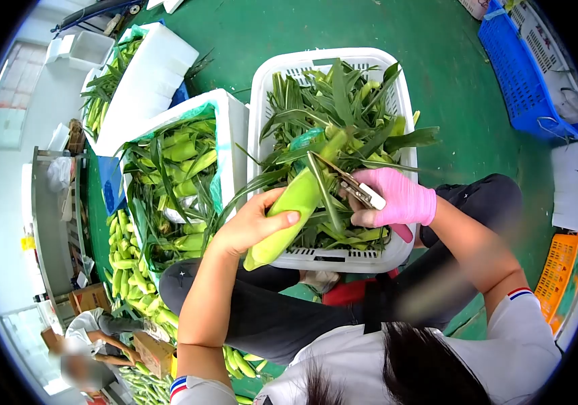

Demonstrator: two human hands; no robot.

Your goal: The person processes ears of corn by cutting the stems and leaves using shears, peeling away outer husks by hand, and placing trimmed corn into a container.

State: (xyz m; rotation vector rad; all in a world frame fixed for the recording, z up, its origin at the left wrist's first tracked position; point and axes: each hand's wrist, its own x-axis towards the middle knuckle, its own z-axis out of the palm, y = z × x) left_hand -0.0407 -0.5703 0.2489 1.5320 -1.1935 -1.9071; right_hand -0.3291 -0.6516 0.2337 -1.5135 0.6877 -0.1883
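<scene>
My bare left hand (254, 226) is closed around an ear of corn (294, 202) in its green husk, tilted with its stalk end up and to the right. My right hand (397, 196), in a pink glove, grips a pair of pruning shears (363, 191). Their metal blades point up and left, close beside the ear; whether they touch it I cannot tell. A long leaf (326, 192) hangs between ear and shears. Below both hands stands a white plastic basket (256, 101) heaped with cut leaves and husks (339, 94).
Left of the basket, a white foam box (235, 135) holds corn ears; another foam box (161, 67) tilts behind it. Loose ears (127, 263) lie on the floor. Blue crates (518, 81) and an orange crate (559, 270) stand right. A co-worker (97, 334) bends over a carton, lower left.
</scene>
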